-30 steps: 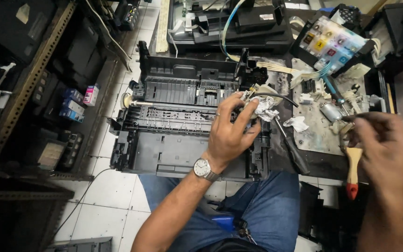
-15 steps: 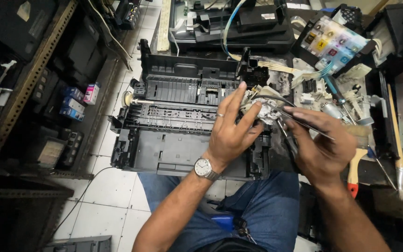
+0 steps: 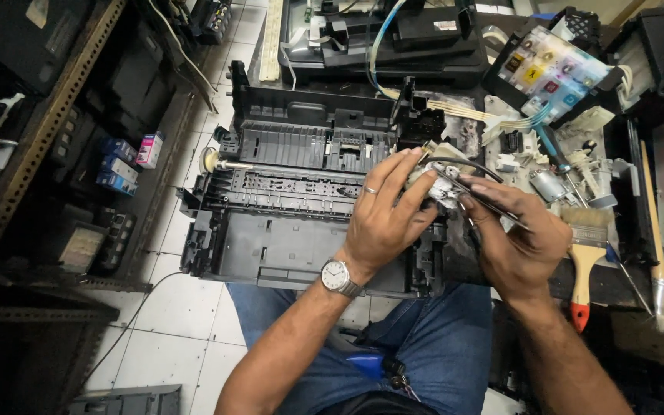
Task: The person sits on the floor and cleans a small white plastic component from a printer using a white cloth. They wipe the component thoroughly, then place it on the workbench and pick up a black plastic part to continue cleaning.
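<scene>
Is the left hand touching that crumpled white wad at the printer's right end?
Touching. The head view shows the left hand with its fingers curled over the crumpled white wad, no gap visible between them.

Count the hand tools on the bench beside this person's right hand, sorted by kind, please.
Paintbrushes: 2, one with a wooden handle and red tip, one long and thin at the far right
Screwdrivers: 1, blue-handled
Slim metal tools held in the right hand: 1
Total: 4
</scene>
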